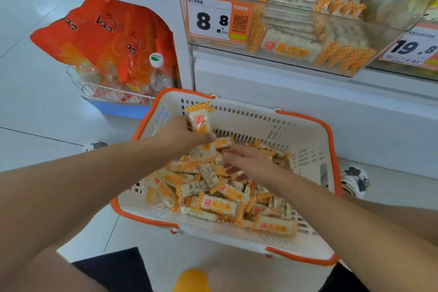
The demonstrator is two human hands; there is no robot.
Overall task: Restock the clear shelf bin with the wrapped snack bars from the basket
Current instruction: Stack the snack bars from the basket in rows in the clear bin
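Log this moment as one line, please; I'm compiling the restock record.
stage: picking | left hand: grips snack bars | right hand: reaching into basket pile | clear shelf bin: partly stocked

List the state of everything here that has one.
Basket: on floor, partly filled with bars.
Bin: partly stocked.
Left hand: grips upright bars.
Right hand: open, fingers on loose bars.
Bottle: capped, in wire rack.

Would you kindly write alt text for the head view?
The left hand holds wrapped snack bars above a white basket full of them, while the right hand reaches into the pile. A clear shelf bin sits above.
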